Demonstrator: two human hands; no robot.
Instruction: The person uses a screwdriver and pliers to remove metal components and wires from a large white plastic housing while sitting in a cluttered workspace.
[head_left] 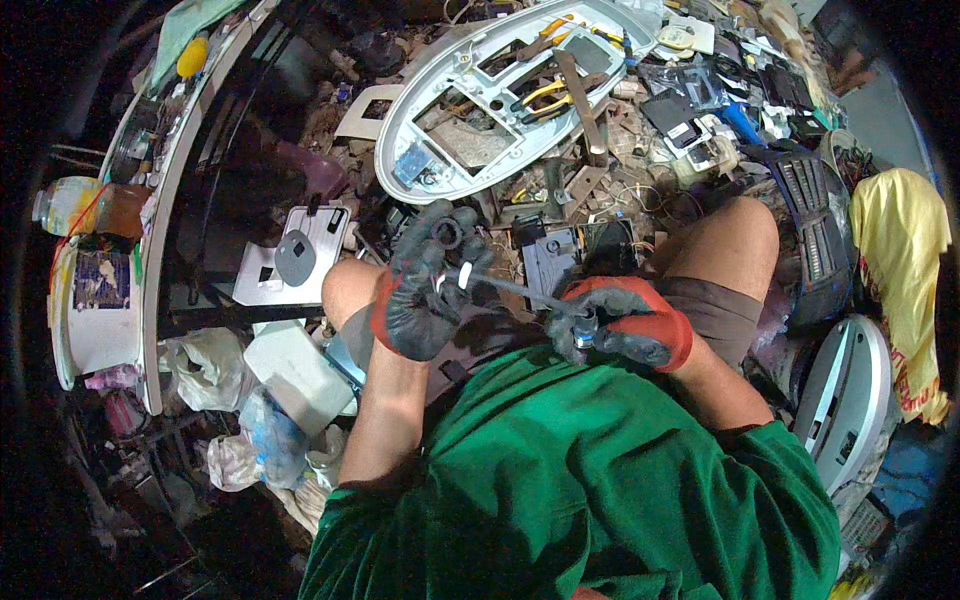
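Observation:
Both my hands wear dark grey gloves with red at the palm and cuff. My left hand point(425, 290) is closed at one end of a thin grey cable-like strip point(512, 288), with a small white piece point(464, 275) beside its fingers. That strip stretches across to my right hand point(635, 325), which is closed around a small part with a shiny, bluish metal end point(584, 338). Glove fingers hide most of this part, so its kind cannot be made out. Both hands are above my lap, in front of my green shirt point(600, 450).
Ahead lies a large white oval plastic frame point(395, 150) bearing pliers point(545, 100) and a hammer point(580, 100). Electronic scrap point(680, 125) is piled at the far right. White panels point(300, 375) and plastic bags point(275, 440) are on the left; a yellow bag point(900, 270) is at right.

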